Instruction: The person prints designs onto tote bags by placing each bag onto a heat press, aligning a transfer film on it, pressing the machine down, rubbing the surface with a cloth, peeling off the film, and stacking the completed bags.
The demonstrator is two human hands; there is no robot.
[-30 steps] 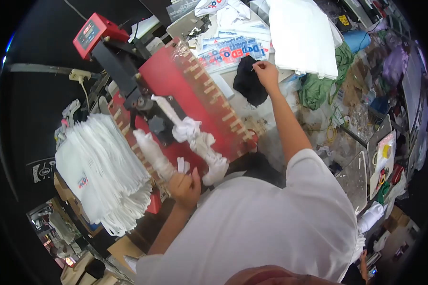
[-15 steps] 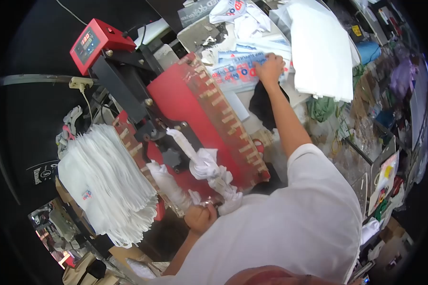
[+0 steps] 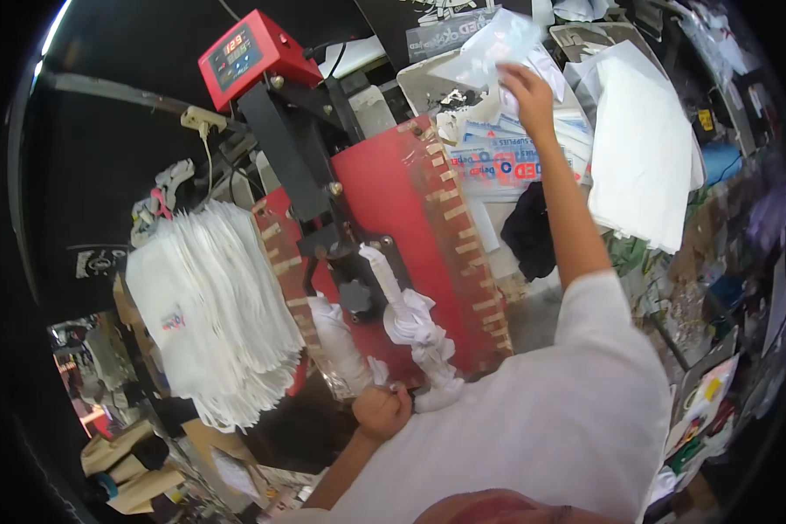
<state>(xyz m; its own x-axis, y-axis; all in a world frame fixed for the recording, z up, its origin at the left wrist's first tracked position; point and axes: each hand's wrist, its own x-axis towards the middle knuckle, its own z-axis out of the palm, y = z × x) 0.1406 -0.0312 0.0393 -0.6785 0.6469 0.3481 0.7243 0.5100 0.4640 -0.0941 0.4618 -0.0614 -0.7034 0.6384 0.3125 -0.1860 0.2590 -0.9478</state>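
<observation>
My left hand is closed at the near end of the cloth-wrapped handle of a red heat press; what its fingers grip is too small to make out. White cloth is knotted along the handle. My right hand pinches a translucent printed sheet, blurred, raised over the far end of the table. Below that hand lie printed transfer sheets with red and blue lettering. A crumpled black cloth rests beside my right forearm.
A thick stack of white bags hangs left of the press. The red control box stands at its back. White fabric pieces are piled at the right, near green plastic. A power socket is at the left.
My right hand has gone from the black cloth to the printed sheets and lifted a translucent sheet away to the back. My left hand stays at the handle. The view has shifted.
</observation>
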